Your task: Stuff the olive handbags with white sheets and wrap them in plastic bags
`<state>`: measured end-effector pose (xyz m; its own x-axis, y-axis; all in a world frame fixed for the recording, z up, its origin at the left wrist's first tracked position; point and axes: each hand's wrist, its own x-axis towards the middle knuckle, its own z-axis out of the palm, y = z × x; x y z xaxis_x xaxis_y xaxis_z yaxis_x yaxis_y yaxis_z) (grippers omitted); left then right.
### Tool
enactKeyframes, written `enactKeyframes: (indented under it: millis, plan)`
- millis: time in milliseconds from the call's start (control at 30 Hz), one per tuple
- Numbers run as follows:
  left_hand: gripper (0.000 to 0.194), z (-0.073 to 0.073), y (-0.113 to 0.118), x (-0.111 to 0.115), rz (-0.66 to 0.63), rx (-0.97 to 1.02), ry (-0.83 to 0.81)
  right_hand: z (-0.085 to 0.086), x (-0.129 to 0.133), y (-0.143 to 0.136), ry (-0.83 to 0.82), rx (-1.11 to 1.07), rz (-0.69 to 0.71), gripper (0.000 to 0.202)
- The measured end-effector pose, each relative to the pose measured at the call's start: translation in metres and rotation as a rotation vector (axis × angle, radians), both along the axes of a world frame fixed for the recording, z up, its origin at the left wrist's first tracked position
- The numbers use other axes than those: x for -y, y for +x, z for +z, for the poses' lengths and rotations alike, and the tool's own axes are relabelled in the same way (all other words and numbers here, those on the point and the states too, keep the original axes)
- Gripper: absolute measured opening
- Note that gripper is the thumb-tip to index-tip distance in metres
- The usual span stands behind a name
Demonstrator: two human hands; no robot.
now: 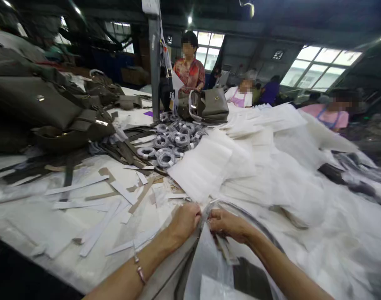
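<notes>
Low in the middle of the head view is an olive-grey handbag point(174, 271), its top edge towards my hands. A handle wrapped in clear plastic point(251, 214) arches up from it to the right. White sheeting point(205, 262) covers part of the bag. My left hand point(184, 220) is closed at the bag's upper edge, fingertips pinched together by the base of the handle. Just right of it, my right hand point(226, 225) has its fingers curled in at the same edge. The exact spot each hand grips is hidden by the fingers.
Coiled straps in plastic point(174, 139) lie ahead, beside olive strips and white paper strips point(96, 223). Piled bags point(37, 100) rise at left, and white foam sheets point(255, 166) spread rightward. Beyond a grey post point(155, 66), a co-worker point(190, 71) stands near another bag point(209, 104).
</notes>
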<state>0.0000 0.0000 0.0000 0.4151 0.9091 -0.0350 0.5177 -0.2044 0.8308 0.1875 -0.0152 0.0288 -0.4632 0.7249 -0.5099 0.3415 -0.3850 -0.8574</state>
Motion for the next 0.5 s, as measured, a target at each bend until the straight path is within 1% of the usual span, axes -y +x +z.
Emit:
enactKeyframes:
  millis: [67,133,200,233,300,367,400,433,500]
  plan:
    - [0.009,0.001,-0.005,0.001,0.042,0.024,0.012,-0.002,0.007,0.007,0.057,0.113,0.007,0.027]
    - [0.006,0.003,-0.008,0.002,0.066,0.074,-0.003,-0.004,0.013,0.013,0.100,0.196,-0.018,0.037]
    - [0.005,0.004,-0.009,0.003,0.072,0.153,-0.042,-0.005,0.017,0.016,0.127,0.260,-0.068,0.043]
    - [0.007,0.005,-0.008,0.003,0.067,0.201,-0.075,-0.006,0.018,0.017,0.145,0.263,-0.116,0.043]
    - [0.013,0.005,-0.006,0.005,0.064,0.306,-0.156,-0.005,0.019,0.016,0.225,0.235,-0.251,0.042]
    - [0.018,0.003,-0.004,0.008,0.091,0.417,-0.226,-0.002,0.019,0.010,0.333,0.178,-0.376,0.040]
    - [0.020,0.002,-0.003,0.009,0.113,0.470,-0.250,0.000,0.019,0.006,0.361,0.137,-0.418,0.038]
    - [0.022,0.000,-0.002,0.009,0.135,0.520,-0.269,0.001,0.018,0.002,0.361,0.082,-0.439,0.036]
    - [0.025,-0.003,-0.001,0.010,0.172,0.600,-0.294,0.002,0.018,-0.008,0.304,-0.010,-0.429,0.033]
